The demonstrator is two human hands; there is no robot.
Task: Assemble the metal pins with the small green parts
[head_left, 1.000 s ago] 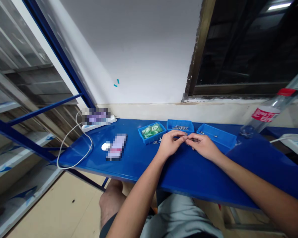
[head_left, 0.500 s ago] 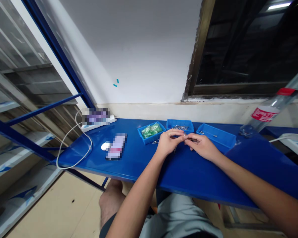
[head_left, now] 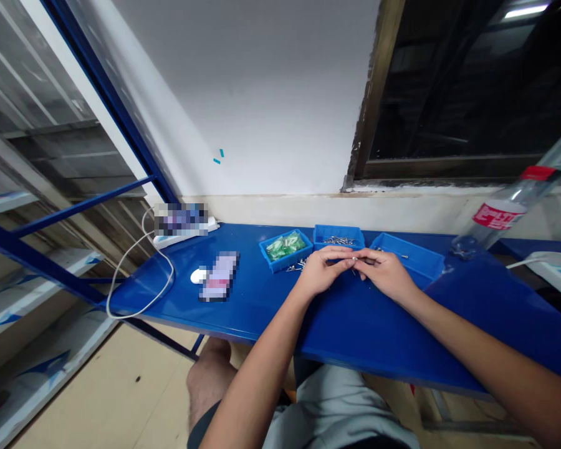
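My left hand [head_left: 325, 272] and my right hand [head_left: 383, 271] meet over the blue table, fingertips pinched together. Between them is a small silvery screw [head_left: 354, 259], largely covered by the fingers. Just behind the hands stands a blue tray [head_left: 337, 230] with several thin metal screws [head_left: 339, 241] in it. A second blue tray [head_left: 427, 265], holding a few small metal pieces, lies beyond my right hand. Left of my left hand, a third blue tray [head_left: 275, 268] contains green and clear plastic packets [head_left: 285, 246]. Loose metal pieces [head_left: 296, 267] lie by that tray's front corner, partly hidden by my left hand.
A phone [head_left: 219, 277] and a white round object [head_left: 198, 276] lie on the table [head_left: 257, 305] at the left. A power strip [head_left: 187, 236] with a white cable [head_left: 116, 280] sits at the back left. A clear bottle [head_left: 498, 215] stands at the right, near the wall.
Both hands have shifted slightly to the right, and their fingertips have changed position around the screw. More of the loose metal pieces beside the left tray now show.
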